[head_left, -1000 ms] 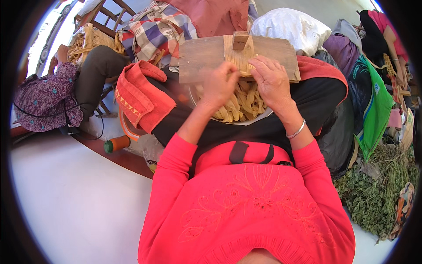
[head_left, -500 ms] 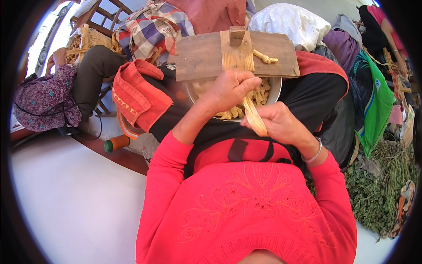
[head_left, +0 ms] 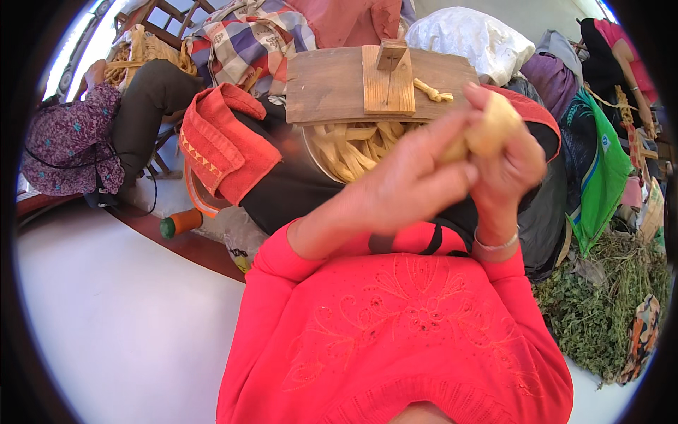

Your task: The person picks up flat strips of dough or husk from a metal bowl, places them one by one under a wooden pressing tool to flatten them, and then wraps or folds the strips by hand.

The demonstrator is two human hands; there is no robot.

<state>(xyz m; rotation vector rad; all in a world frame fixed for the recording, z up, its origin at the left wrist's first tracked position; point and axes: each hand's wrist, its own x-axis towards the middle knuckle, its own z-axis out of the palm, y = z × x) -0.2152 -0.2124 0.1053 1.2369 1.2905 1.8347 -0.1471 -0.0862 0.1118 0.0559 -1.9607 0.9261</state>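
Note:
My right hand [head_left: 519,159] is raised in front of my right knee, its fingers closed around a pale yellow, folded strip [head_left: 496,124]. Against it from the left comes my left hand [head_left: 417,180], its fingers closing on the same strip; motion blurs them. Behind the hands, a metal basin [head_left: 319,159] in my lap holds many loose yellow strips [head_left: 347,150]. Across its far rim lies a wooden board [head_left: 325,85] with a small upright wooden block [head_left: 390,55] on a paler crosspiece. A knotted yellow strip [head_left: 433,90] rests on the board, right of the crosspiece.
A red towel [head_left: 229,152] drapes over my left knee. Beside it lies an orange spool [head_left: 186,222] with a green end. A person in patterned clothing [head_left: 74,148] sits at left. At right are a green bag [head_left: 600,169] and dried plants [head_left: 600,311].
Both hands have moved up and to the right, away from the basin, with the yellow strip. The strip was stretched between them and is now bunched up. More of the basin's contents shows.

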